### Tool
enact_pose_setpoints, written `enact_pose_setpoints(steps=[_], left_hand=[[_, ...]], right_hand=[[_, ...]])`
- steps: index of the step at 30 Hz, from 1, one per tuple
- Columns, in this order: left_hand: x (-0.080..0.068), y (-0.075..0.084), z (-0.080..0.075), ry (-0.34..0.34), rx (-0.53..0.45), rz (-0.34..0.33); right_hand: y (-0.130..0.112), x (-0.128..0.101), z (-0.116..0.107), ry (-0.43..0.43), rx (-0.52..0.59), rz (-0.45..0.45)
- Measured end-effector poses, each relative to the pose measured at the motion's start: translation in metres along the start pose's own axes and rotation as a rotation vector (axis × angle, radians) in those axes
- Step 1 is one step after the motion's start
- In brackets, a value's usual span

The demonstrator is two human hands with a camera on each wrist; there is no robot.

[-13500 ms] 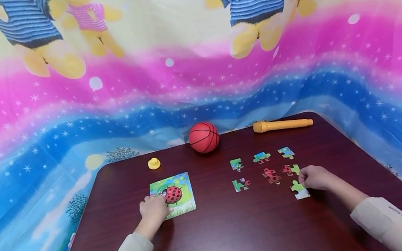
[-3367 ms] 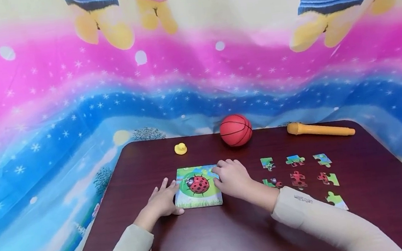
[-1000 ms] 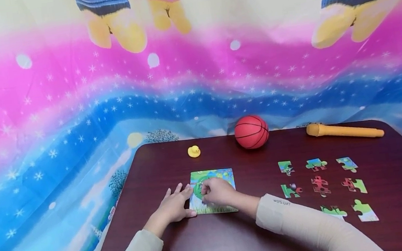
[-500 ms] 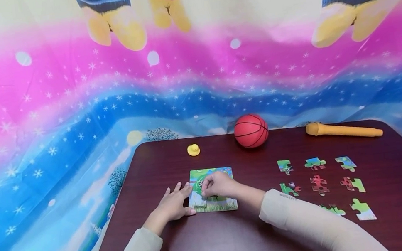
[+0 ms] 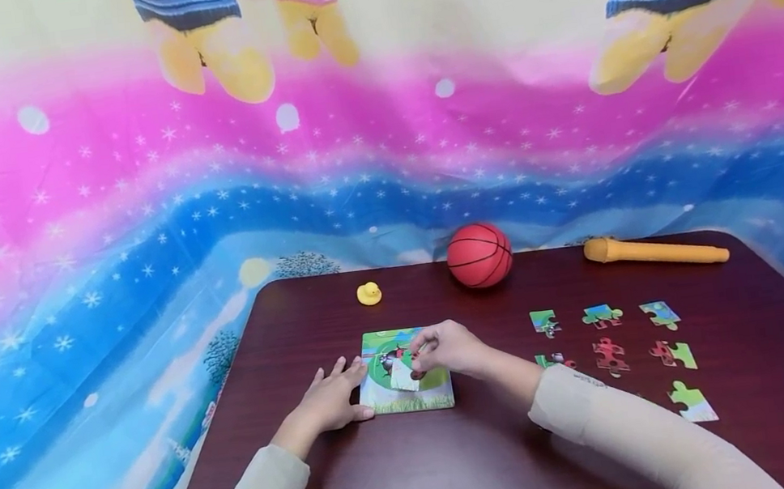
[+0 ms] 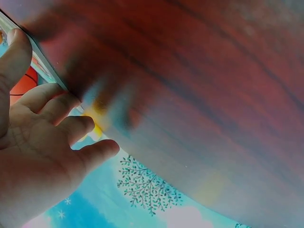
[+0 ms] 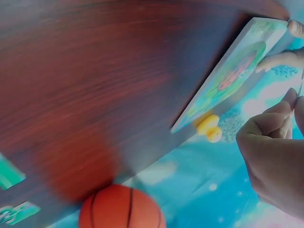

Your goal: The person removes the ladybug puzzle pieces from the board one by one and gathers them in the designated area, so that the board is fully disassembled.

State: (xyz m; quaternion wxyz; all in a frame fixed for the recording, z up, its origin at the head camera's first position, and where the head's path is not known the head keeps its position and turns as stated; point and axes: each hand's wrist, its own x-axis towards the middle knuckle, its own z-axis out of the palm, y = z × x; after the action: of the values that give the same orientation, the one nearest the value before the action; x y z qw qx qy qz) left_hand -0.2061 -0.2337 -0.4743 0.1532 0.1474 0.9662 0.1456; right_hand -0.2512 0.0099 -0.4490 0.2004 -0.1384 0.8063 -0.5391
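In the head view my right hand [image 5: 452, 349] pinches a small jigsaw puzzle piece [image 5: 404, 377], pale with some green and red, over a square ladybug puzzle board [image 5: 382, 399]. The piece overlaps the ladybug picture in this view. From the right wrist, thumb and forefinger meet at the fingertips, with the piece seen nearly edge-on. My left hand [image 5: 330, 399] rests against the board's left edge, fingers spread and fairly straight, thumb at the lower corner. The left wrist view shows that thumb [image 6: 16, 54] at the board's edge.
Several loose puzzle pieces [image 5: 610, 356] lie in rows on the dark red table [image 5: 421, 477], right of the board. Along the back sit a yellow rubber duck [image 5: 369, 294], a red toy basketball [image 5: 479, 256] and a yellow toy microphone [image 5: 656, 251]. A patterned cloth [image 5: 379, 140] hangs behind.
My right hand has lifted and moved slightly right, and the pinched piece now shows. Much earlier it was at the loose pieces; one more piece appeared in their bottom row afterwards.
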Motion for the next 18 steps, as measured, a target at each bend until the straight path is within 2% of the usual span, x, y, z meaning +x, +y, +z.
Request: enact_pose_setpoints(steps=[5,11,18], left_hand=[[0.000,0.003,-0.002,-0.004,0.006,-0.007],[0.000,0.007,-0.003,-0.023,-0.013,-0.007],[0.000,0.009,-0.003,-0.024,-0.028,-0.014]], right_hand=[[0.007,-0.010,-0.021,0.018,-0.025,0.014],[0.014,-0.024,-0.043,0.042,0.001,0.052],[0.026,-0.038,-0.060,0.099,-0.067,0.089]])
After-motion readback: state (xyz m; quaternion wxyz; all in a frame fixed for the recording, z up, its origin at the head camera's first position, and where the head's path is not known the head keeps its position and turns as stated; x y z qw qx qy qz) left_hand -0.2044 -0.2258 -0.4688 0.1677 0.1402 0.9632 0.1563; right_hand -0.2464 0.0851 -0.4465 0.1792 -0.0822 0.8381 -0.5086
